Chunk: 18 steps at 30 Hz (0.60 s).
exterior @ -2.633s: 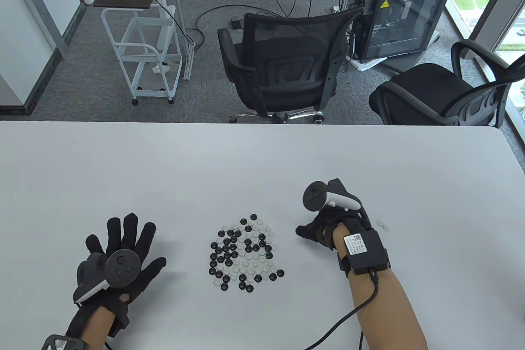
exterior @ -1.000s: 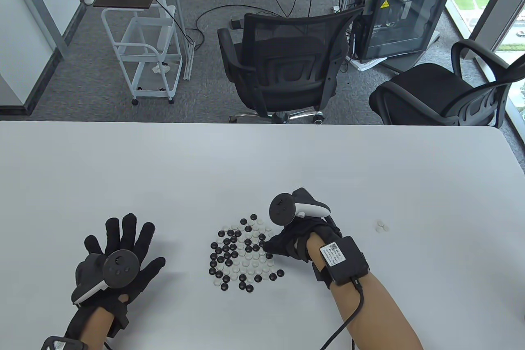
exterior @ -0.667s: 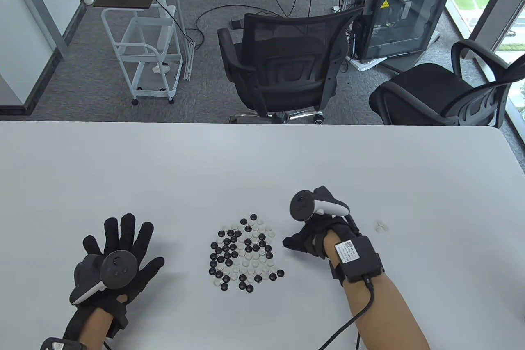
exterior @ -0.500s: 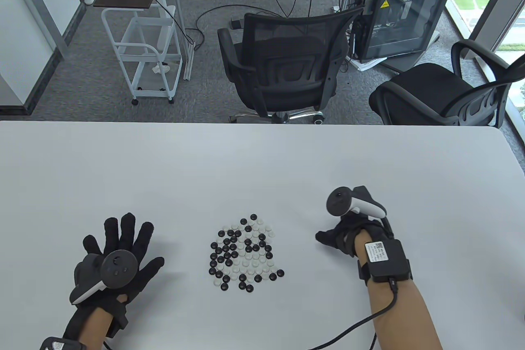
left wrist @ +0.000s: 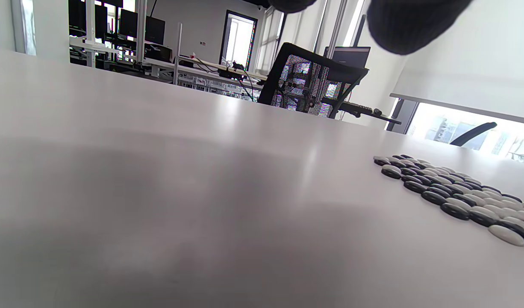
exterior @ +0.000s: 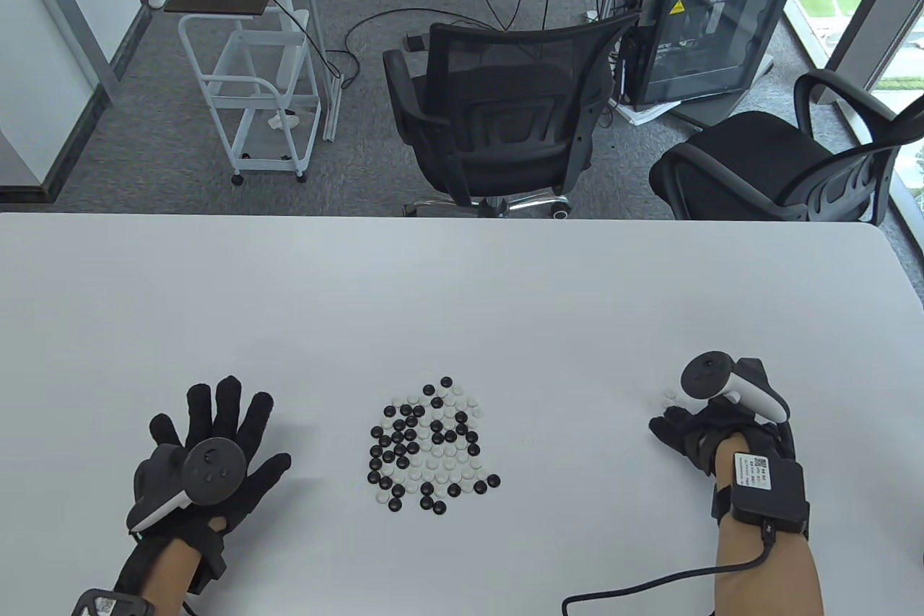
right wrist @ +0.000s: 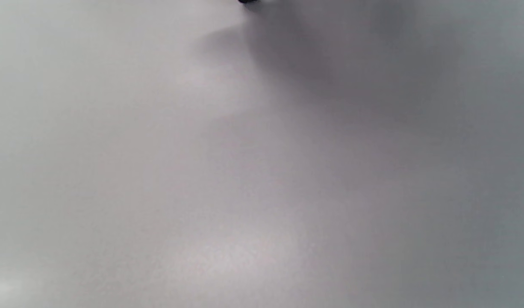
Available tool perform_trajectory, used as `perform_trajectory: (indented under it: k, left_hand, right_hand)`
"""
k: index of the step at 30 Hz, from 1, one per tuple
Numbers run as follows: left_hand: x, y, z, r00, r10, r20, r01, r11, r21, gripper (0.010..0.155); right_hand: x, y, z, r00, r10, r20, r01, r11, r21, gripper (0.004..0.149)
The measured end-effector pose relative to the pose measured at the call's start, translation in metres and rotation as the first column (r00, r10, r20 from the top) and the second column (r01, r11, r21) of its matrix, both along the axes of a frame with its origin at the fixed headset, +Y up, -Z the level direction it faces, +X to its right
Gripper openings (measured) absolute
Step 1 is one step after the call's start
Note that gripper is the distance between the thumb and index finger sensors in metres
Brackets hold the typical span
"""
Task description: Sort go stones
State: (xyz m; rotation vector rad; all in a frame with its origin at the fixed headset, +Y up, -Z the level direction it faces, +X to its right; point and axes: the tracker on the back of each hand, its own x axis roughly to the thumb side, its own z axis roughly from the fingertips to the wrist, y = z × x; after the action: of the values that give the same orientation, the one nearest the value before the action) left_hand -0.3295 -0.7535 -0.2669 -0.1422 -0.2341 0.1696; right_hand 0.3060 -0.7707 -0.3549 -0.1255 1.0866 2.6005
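At the white laminate table (exterior: 462, 284), my right hand (exterior: 693, 428) in its black sensor glove sits at the far right, fingers curled down just beside the small group of white stones (exterior: 671, 397) I have set aside there. Whether those fingertips pinch a stone or are bare I cannot tell: the tracker and knuckles cover them from above, and the right wrist view gives only blank tabletop and shadow.

The relation that matters for the next pick, as I judge it: the mixed cluster of black and white Go stones (exterior: 429, 444) lies well apart to the left of that hand, about midway between my two hands, with no long axis to speak of, only a rough round patch. The white stones sit mostly in its middle and upper edge, ringed by black ones, so the right hand must cross back and reach in from the cluster's right side.

My left hand (exterior: 209, 443), also in a black glove, lies flat with fingers spread and straight, holding nothing, about as near the cluster as the right.

The stones are small, smooth, glossy lens-shaped discs, lying in one layer and touching; the left wrist view shows their low domed profiles (left wrist: 454, 196). I expect them to slide on the slick tabletop under a careless pinch.
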Motion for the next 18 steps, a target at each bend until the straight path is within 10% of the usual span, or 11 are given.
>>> perform_trajectory:
  k: [9, 18]
  left_hand:
    - [0.001, 0.000, 0.000, 1.000, -0.005, -0.002, 0.005, 1.000, -0.008, 0.083]
    - [0.003, -0.002, -0.001, 1.000, -0.012, -0.004, 0.012, 1.000, -0.020, 0.083]
  right_hand:
    - [-0.007, 0.013, -0.011, 0.998, -0.069, -0.003, 0.069, 0.988, 0.135, 0.075]
    - [-0.109, 0.035, -0.036, 0.946, -0.209, -0.246, 0.240, 0.966, 0.101, 0.071]
